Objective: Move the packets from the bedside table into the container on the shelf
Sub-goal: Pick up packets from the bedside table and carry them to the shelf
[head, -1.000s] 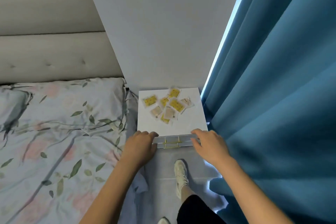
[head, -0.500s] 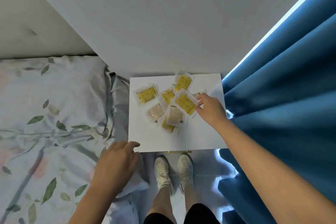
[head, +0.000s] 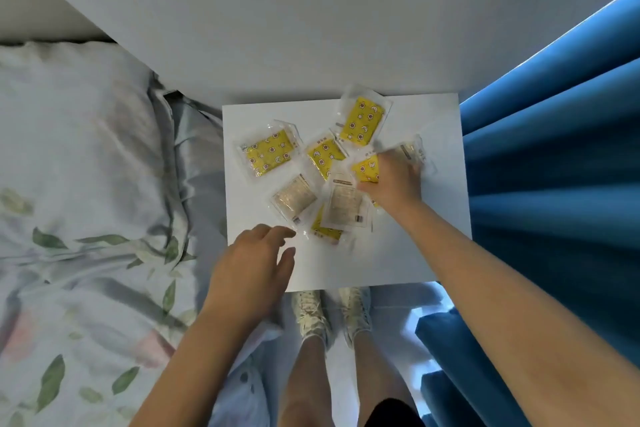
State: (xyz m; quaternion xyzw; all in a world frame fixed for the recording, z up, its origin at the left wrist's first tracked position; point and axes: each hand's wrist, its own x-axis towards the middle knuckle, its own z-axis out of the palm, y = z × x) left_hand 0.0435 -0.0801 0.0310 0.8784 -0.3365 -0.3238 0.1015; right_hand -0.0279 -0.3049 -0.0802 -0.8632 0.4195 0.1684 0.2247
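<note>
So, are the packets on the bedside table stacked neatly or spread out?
Spread out. The packets lie flat and loose on the white bedside table, some overlapping, at different angles. The right hand rests among them.

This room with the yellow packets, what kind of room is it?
Most likely a bedroom. A pillow and leaf-patterned bedding lie beside a small white bedside table, and a blue curtain hangs on its other side, with light showing behind it, so there is probably a window there.
</note>
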